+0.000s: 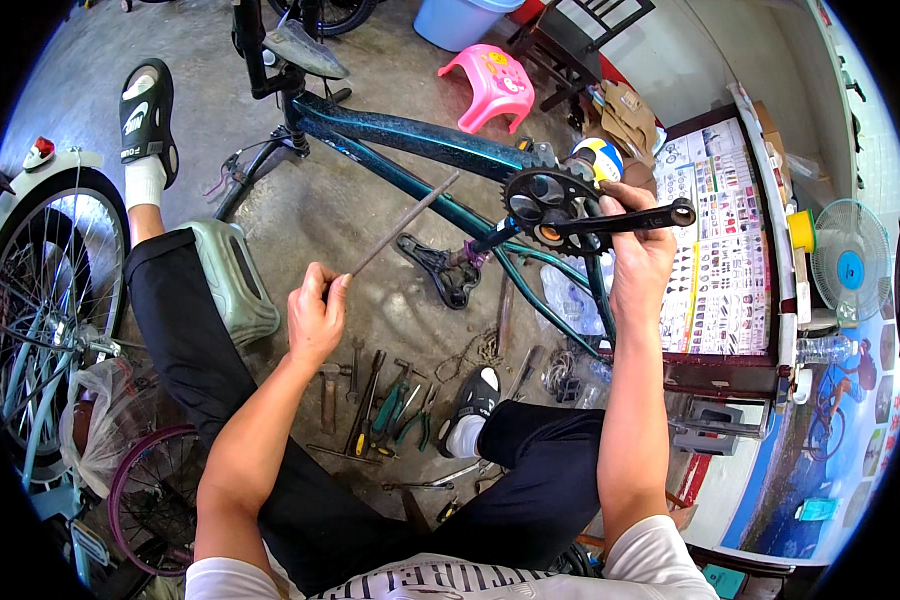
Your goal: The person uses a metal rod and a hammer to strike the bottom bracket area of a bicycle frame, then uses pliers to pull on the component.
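Fingers of the right hand [638, 250] closed around the black crank arm [625, 220] beside the chainring [548, 205], at two o'clock on the teal bike frame [410, 135]. At nine o'clock from it, the left hand [315, 315] gripped a thin metal rod [405, 222], above tools [390, 405] on the floor.

Single head-worn fisheye view, steeply downward, close over lap and workshop floor [370, 200].

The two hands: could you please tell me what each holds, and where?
Left hand grips a thin metal rod by its lower end; right hand holds the black crank arm mid-length.
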Demonstrator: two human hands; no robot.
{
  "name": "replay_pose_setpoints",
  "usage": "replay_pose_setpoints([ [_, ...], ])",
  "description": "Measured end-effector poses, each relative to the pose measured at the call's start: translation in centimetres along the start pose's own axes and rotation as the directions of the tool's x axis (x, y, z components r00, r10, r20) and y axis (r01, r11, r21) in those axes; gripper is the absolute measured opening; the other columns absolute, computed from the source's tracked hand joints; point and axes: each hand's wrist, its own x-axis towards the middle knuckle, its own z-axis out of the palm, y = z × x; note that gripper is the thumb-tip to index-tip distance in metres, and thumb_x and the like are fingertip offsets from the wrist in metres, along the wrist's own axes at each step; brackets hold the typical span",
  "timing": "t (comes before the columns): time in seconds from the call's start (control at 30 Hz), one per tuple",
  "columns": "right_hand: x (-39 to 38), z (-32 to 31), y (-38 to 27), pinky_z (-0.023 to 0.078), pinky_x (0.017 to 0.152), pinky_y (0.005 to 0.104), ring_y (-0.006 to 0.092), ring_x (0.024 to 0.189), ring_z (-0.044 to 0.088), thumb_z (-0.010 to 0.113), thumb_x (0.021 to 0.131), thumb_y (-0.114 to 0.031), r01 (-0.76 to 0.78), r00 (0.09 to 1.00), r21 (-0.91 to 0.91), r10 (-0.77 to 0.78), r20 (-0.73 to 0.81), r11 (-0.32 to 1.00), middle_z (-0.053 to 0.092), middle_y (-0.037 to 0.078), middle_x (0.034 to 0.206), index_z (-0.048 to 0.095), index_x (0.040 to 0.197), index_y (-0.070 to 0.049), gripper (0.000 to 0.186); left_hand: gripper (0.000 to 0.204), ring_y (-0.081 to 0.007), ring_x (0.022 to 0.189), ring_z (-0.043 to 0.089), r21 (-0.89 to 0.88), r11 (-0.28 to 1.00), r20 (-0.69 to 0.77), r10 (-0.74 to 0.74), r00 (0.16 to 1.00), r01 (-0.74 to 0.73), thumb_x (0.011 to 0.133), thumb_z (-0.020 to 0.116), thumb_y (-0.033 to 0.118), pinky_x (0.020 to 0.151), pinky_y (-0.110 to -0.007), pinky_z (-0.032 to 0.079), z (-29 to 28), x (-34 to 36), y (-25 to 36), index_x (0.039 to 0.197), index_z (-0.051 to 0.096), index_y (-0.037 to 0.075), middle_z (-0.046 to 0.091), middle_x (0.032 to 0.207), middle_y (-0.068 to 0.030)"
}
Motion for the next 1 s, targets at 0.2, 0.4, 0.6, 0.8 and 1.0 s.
replay_pose_setpoints([
  [0.2,-0.1,-0.1,-0.1,0.047,0.094,0.0267,0.0112,0.103,0.061,0.072,0.096,-0.004,-0.080,0.997,0.049,0.079,0.009,0.996,0.069,0.003,0.109,0.075,0.113,0.001,0.017,0.025,-0.0335,0.055,0.057,0.015,1.000,0.005,0.000,1.000,0.000,0.101,0.068,0.019,0.055,-0.040,0.045,0.2,-0.2,-0.4,0.090,0.055,0.001,0.057,0.063,-0.0168],
  [0.4,-0.4,-1.1,0.2,0.046,0.107,0.0350,0.0214,0.118,0.065,0.056,0.095,0.005,0.060,0.998,0.321,-0.059,-0.011,0.945,0.069,0.013,0.126,0.064,0.131,0.003,0.036,0.025,-0.0356,0.056,0.058,0.017,0.998,-0.017,-0.064,0.998,0.064,0.101,0.068,0.019,0.055,-0.041,0.046,-0.1,-1.6,-1.4,0.090,0.054,0.001,0.057,0.063,-0.0182],
  [0.6,-1.0,-1.2,-2.5,0.042,0.112,0.0388,0.0235,0.124,0.061,0.059,0.092,-0.005,0.107,0.981,0.411,-0.163,0.104,0.905,0.066,0.015,0.130,0.058,0.136,0.007,0.045,0.027,-0.0170,0.054,0.056,-0.045,0.987,-0.076,-0.155,0.985,0.151,0.103,0.065,0.017,0.054,-0.035,0.045,0.2,-4.5,0.0,0.085,0.051,0.003,0.058,0.060,-0.0086],
  [0.8,-0.7,-1.0,-3.5,0.044,0.084,0.0235,0.0068,0.091,0.055,0.071,0.099,-0.012,0.108,0.994,0.287,-0.098,-0.050,0.952,0.066,-0.001,0.097,0.069,0.103,-0.001,0.012,0.022,-0.0087,0.058,0.051,-0.156,0.953,-0.077,-0.275,0.958,0.261,0.106,0.061,0.016,0.055,-0.028,0.041,-1.2,-9.9,2.5,0.090,0.050,0.005,0.057,0.065,-0.0024],
  [1.0,-1.8,-2.7,-4.0,0.043,0.086,0.0279,0.0133,0.090,0.057,0.056,0.108,-0.029,0.144,0.985,0.110,-0.131,-0.111,0.983,0.064,0.003,0.094,0.066,0.095,-0.001,0.033,0.014,-0.0072,0.058,0.047,-0.225,0.896,-0.034,-0.401,0.916,0.384,0.106,0.061,0.016,0.052,-0.024,0.036,-2.6,-13.8,6.1,0.103,0.051,0.006,0.058,0.073,-0.0014],
])
